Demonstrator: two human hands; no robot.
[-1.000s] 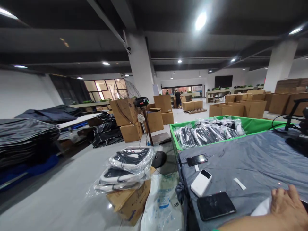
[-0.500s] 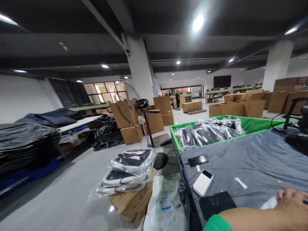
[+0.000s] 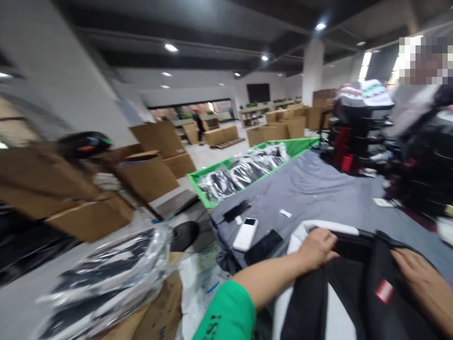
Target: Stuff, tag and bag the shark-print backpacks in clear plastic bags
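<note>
A: Here's the counter [image 3: 304, 186] under its grey cloth, and at its near side, right in front of the wearer, the black-and-white padded piece [image 3: 354, 267]!

B: Look where it lies: between the two hands. The left hand [image 3: 317, 248] is at the far left corner, the right hand [image 3: 414, 267] over on the black right edge.

A: Give me those left fingers!

B: Curled over the rim at the white edging [image 3: 339, 226], thumb on the inner side. Looks a firm hold, no slack to speak of.

A: And the right?

B: Stretched long, slightly bent, lying against the black edge. Pinching or merely resting? I cannot tell; the thumb doesn't show.

A: Long axis?

B: Tough call! The sides run from the far rim back towards the wearer, but the near end drops out of view, so I can't say which way is longer.

A: Which hand is closer to the red label [image 3: 384, 291]?

B: The right, comfortably! A black fold rises just beside it, while the left is away across the hollow.

A: And the white device [image 3: 245, 234]?

B: On the cloth beyond the left forearm, apart from the piece.
</note>
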